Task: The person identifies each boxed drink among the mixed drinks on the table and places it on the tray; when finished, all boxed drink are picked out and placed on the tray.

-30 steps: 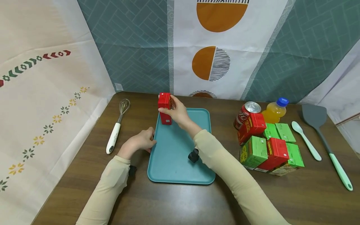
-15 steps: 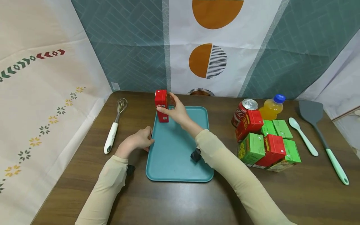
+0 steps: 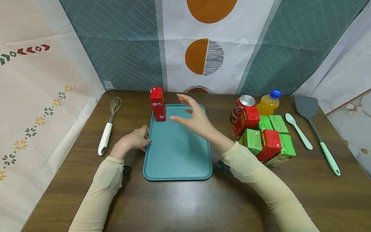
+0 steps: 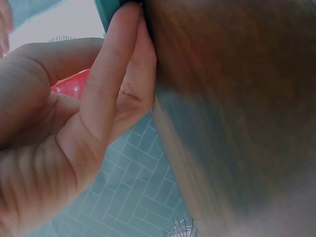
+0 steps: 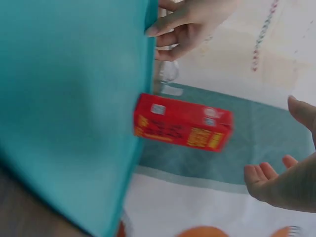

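A red drink carton (image 3: pixel 158 104) stands upright at the far left corner of the teal tray (image 3: pixel 177 161). My left hand (image 3: pixel 134 139) pinches the tray's left edge; in the left wrist view its fingers (image 4: pixel 106 74) meet at the rim. Over the tray, to the right of the carton, my right hand (image 3: pixel 200 121) hovers with thumb and fingers spread and nothing between them. The right wrist view shows the same carton (image 5: pixel 182 122) apart from the spread fingers.
To the left lies a whisk (image 3: pixel 108 132). On the right are a soda can (image 3: pixel 237 109), an orange drink bottle (image 3: pixel 268 104), several red and green cartons (image 3: pixel 271 143), a small spoon (image 3: pixel 299 132) and a grey spatula (image 3: pixel 308 111). Fabric hangs behind the table.
My right hand has let go of the red carton and moved right, away from it. The carton stays on the tray's far left corner. The left hand keeps its place on the tray edge.
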Available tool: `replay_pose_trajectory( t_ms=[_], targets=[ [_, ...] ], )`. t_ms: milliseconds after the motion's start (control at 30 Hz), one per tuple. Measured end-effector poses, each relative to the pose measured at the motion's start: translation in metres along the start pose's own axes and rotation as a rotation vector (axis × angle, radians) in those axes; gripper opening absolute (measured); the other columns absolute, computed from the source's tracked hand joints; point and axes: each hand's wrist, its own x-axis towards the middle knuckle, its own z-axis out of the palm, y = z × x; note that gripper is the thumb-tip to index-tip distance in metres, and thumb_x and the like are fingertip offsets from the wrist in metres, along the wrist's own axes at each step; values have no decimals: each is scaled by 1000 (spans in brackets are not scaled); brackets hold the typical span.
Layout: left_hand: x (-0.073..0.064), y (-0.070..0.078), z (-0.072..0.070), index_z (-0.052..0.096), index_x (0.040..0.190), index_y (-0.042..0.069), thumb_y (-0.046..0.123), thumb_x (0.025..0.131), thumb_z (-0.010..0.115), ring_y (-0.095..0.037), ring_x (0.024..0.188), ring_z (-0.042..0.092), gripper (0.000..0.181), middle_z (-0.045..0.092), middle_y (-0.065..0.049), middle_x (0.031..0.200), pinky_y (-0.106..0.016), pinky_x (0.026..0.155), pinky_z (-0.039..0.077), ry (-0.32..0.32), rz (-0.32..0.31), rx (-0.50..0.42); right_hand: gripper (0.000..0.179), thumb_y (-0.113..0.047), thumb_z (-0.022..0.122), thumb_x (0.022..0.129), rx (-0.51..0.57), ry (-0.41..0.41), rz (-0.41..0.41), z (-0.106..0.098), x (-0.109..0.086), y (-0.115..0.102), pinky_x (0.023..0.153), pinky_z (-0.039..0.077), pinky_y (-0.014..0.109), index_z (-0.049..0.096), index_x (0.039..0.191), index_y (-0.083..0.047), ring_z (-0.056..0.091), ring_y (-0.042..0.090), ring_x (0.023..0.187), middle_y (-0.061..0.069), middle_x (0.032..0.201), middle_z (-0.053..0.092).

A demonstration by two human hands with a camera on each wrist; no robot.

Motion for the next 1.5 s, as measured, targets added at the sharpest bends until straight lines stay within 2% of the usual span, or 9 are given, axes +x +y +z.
replay_pose_trajectory(
  t_ms=[333, 433, 600, 767, 900, 1167, 1300, 1400, 1500],
  targets=[
    [-2, -4, -1, 34, 111, -7, 4, 92, 51, -20, 63, 62, 27, 50, -19, 86, -31, 60, 57, -4, 3, -2, 74, -22, 76, 78, -51, -180, 0, -68, -81, -15, 105, 38, 43, 36, 140, -22, 41, 16, 128, -3, 143, 40],
    [-1, -3, -1, 34, 111, -7, 5, 93, 51, -20, 63, 62, 28, 50, -19, 87, -32, 61, 57, -4, -2, -3, 82, -15, 78, 75, -88, -209, -24, -90, -104, -12, 106, 37, 37, 31, 143, -21, 38, 16, 131, -1, 145, 37],
    [-1, -1, -3, 34, 111, -6, 6, 93, 52, -21, 63, 62, 28, 51, -19, 86, -32, 62, 57, -10, -9, -5, 93, -2, 80, 69, -162, -159, -106, -126, -138, -4, 102, 34, 13, 29, 145, -17, 35, 8, 131, 6, 146, 35],
    [-3, -2, -4, 34, 111, -5, 6, 93, 52, -21, 63, 63, 27, 51, -19, 86, -31, 63, 57, -9, -24, -1, 98, 11, 80, 62, -246, -73, -117, -160, -163, 7, 97, 34, 8, 30, 144, -8, 36, 6, 129, 8, 144, 36],
    [-3, -1, -3, 34, 109, -6, 4, 93, 51, -21, 63, 63, 26, 51, -20, 88, -32, 62, 57, 1, -6, -15, 99, 13, 81, 59, -307, 10, -51, -184, -178, 25, 88, 41, 7, 32, 143, -7, 40, 3, 124, 2, 140, 41],
    [0, -2, 1, 35, 110, -6, 3, 93, 51, -21, 62, 62, 25, 49, -18, 85, -32, 60, 57, -6, 3, -19, 103, 3, 87, 54, -438, 97, 21, -209, -203, 65, 88, 28, -1, 36, 142, -10, 34, -9, 120, -11, 136, 41],
    [-1, -2, 2, 36, 107, -6, 3, 92, 50, -21, 60, 62, 23, 47, -18, 84, -31, 59, 57, 0, 3, -21, 100, -8, 92, 47, -577, 130, 8, -210, -205, 80, 79, 27, 4, 45, 135, -8, 31, -7, 110, -3, 129, 43],
    [-1, -1, 1, 36, 106, -5, 3, 92, 51, -20, 59, 62, 22, 46, -17, 84, -31, 59, 57, 8, -6, -16, 94, -9, 93, 42, -668, 153, -15, -208, -200, 85, 73, 28, 15, 51, 126, -2, 34, 8, 104, 11, 121, 45],
    [0, 1, 0, 36, 105, -4, 4, 92, 51, -21, 60, 62, 22, 45, -18, 85, -31, 59, 57, 15, -17, -11, 90, -7, 93, 42, -696, 154, 0, -207, -193, 86, 71, 30, 12, 51, 120, 2, 37, 24, 101, 20, 118, 43]
  ],
)
